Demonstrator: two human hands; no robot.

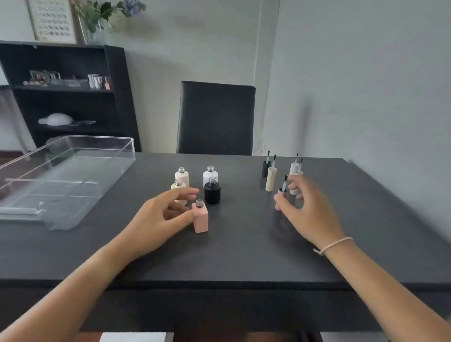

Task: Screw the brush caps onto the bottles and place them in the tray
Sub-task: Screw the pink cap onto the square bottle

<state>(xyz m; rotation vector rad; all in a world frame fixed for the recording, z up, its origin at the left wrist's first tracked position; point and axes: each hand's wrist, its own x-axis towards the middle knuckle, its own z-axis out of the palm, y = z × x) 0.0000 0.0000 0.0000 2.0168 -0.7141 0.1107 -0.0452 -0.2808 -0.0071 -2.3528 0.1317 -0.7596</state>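
- Head view: my left hand reaches over the dark tabletop to the square pink bottle. My thumb presses its near left side and my fingers curve round behind it, so my left grip is clamped on that bottle.
- The pink bottle stands upright on the tabletop, its threaded neck uncapped.
- Just behind my left fingers stands a cream bottle, partly hidden by them. Behind that is a pale pink round bottle.
- To the right of those, a black bottle stands upright in front of a white bottle. All four have bare necks.
- My right hand is at the pink brush cap, which stands upright on the tabletop with its brush pointing up. My thumb lies against its near side and my fingers curl round its far side, so my right grip is closing on the cap; I cannot tell how firmly.
- A pale cord bracelet sits on my right wrist.
- Beyond my right hand stand the other brush caps, brushes up: a tall cream brush cap, a black brush cap behind it, and a white brush cap. Another pale cap is mostly hidden by my fingers.
- The clear plastic tray lies on the left of the tabletop, well apart from the bottles, with no bottle in it.
- A black chair stands at the far side of the tabletop, and a black shelf unit stands against the left wall.
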